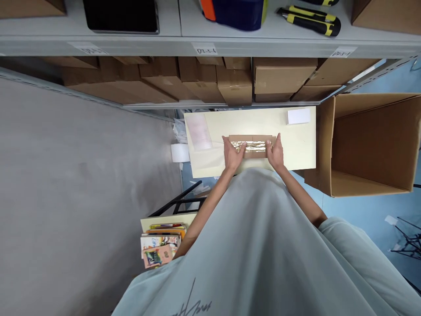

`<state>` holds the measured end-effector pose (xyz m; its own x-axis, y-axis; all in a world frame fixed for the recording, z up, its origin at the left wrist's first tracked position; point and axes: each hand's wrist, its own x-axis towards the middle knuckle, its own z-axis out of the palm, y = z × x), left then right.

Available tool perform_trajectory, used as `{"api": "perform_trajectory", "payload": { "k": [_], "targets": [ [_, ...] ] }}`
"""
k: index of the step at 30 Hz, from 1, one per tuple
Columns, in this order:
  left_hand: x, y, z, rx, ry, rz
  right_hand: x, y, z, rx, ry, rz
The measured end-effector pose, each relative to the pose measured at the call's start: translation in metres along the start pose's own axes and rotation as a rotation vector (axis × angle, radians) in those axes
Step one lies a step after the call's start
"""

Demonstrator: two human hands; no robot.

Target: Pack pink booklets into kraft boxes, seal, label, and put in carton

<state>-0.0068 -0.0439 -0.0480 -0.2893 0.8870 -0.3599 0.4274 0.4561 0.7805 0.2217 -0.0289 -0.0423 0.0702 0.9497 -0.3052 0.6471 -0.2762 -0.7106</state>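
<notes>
A small flat cardboard box (255, 154) lies on the pale table (243, 123), with a strip of shiny clear tape (252, 145) running along its top. My left hand (233, 153) grips the box's left end, thumb on top by the tape and fingers along the side. At the opposite end my right hand (276, 152) holds it the same way, its thumb also lying on the taped top. The undersides of my fingers are partly hidden.
A white box (298, 116) and a pinkish sheet (199, 131) lie on the table. Right of it stands a large open carton (371, 145). Above, a shelf (131, 46) carries a phone (121, 15) and cutter knives (311, 21). Books (164, 241) sit lower left.
</notes>
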Motion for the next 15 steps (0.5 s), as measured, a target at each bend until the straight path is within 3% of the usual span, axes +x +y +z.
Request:
{"api": "perform_trajectory", "payload": {
  "k": [6, 13, 15],
  "targets": [
    [0.010, 0.001, 0.018, 0.083, -0.035, 0.072, 0.004, -0.016, 0.025, -0.214, -0.018, -0.026],
    [0.013, -0.022, 0.006, -0.052, -0.110, 0.112, 0.002, -0.004, 0.008, -0.167, -0.082, -0.104],
    [0.011, -0.021, 0.003, -0.091, -0.097, 0.076, 0.001, -0.003, 0.006, -0.089, -0.075, -0.064]
  ]
}}
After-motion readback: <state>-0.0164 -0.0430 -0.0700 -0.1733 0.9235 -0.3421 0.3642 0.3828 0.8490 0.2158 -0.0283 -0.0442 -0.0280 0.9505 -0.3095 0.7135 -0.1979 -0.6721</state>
